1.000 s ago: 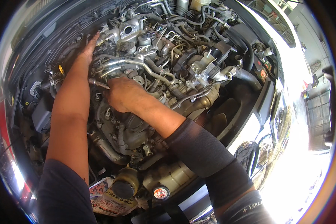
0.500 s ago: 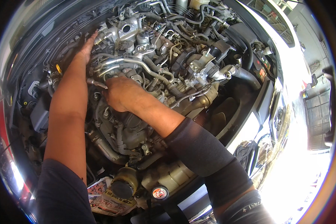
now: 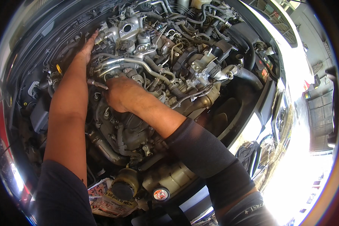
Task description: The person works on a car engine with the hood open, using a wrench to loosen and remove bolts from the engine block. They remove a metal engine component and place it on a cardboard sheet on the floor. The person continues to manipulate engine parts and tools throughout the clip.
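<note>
My left hand (image 3: 87, 51) reaches to the far left side of an exposed car engine (image 3: 154, 79). It is seen edge-on with its fingers stretched out beside a metal housing (image 3: 126, 28); its palm side is hidden. My right hand (image 3: 120, 93) is closed over the left middle of the engine, just below bent metal pipes (image 3: 133, 62). Its fingertips point down among the parts, and what they grip is hidden. A short rod-like metal piece (image 3: 98, 84) meets the knuckle side of this hand; I cannot tell whether it is a tool or an engine part.
A dark-capped reservoir (image 3: 124, 186) and a pale tank with a round labelled cap (image 3: 161, 194) stand near the front. Printed paper (image 3: 111, 205) lies beneath them. A yellow dipstick loop (image 3: 59, 69) rises left of my left forearm. The bright fender (image 3: 286, 124) borders the right.
</note>
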Demonstrator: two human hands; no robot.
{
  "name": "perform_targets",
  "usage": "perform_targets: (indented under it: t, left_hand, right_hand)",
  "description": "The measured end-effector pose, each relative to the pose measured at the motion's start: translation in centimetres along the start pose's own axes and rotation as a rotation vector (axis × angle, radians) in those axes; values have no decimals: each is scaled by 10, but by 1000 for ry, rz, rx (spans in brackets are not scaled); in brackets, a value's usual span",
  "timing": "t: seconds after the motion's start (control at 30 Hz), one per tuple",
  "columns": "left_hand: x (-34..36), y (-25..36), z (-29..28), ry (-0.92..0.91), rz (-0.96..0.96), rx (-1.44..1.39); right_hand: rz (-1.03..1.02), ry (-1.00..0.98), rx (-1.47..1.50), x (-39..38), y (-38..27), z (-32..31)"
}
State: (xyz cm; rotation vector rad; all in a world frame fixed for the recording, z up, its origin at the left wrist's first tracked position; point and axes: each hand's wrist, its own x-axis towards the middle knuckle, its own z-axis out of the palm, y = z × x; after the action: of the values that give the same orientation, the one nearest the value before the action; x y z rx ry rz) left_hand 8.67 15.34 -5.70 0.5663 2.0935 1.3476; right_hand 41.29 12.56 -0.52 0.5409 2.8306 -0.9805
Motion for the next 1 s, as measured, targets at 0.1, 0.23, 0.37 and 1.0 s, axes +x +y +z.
perform_targets:
  t: [0.1,0.23,0.37,1.0]
  left_hand:
    - [1,-1,-1,-20,-1,-36]
    - [-2,0,-1,5,21,-7]
    - [-6,4,1,14,-2,-14]
    - [2,-3,0,20,30,18]
  right_hand:
    - [-25,27,-11,1,2,3]
    - [-30,23,6,0,2,2]
    - [45,-41,10,-2,-2,-3]
    - [13,-16,-3,1,0,-1]
